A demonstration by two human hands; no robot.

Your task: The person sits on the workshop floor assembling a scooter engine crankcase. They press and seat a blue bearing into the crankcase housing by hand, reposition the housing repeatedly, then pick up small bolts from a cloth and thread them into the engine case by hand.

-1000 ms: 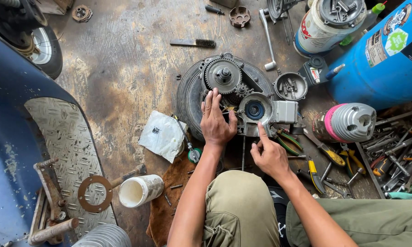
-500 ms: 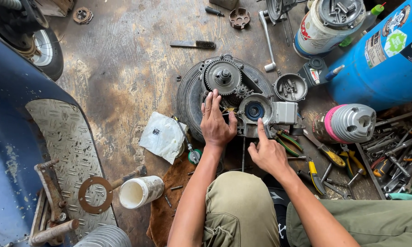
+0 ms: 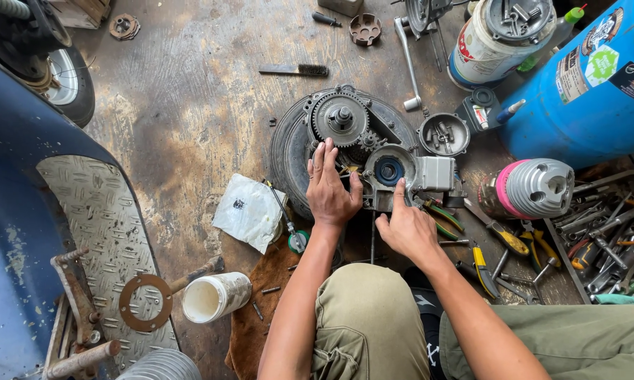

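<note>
An engine assembly [image 3: 362,151] is shown lying flat on the stained workshop floor [image 3: 190,105], directly in front of the seated person's knees. The left hand [image 3: 331,191] is laid palm-down on the casing, fingers spread and extended toward the large toothed gear [image 3: 339,118]; nothing is enclosed by it, so the hand is seen pressing rather than gripping. The right hand [image 3: 407,226] is loosely curled, its index finger extended up against the round housing with the blue centre [image 3: 388,170]; whether anything small is pinched beneath the curled fingers cannot be told.

The assembly is judged to be heavy, rigid cast metal, probably oily and therefore slippery on its smooth faces. Toothed edges are better avoided; a hold is best taken on the outer rim of the casing or on the boxy grey block [image 3: 435,173] at its right. The gear lies just beyond the left fingertips, while the blue-centred housing sits between the two hands, touching the right index finger.

To the right of the assembly are a finned cylinder with a pink band [image 3: 535,187], assorted pliers and screwdrivers [image 3: 489,246] and a blue drum [image 3: 584,91]. A white plastic bag [image 3: 250,211] and a white cup [image 3: 215,297] lie to the left.
</note>
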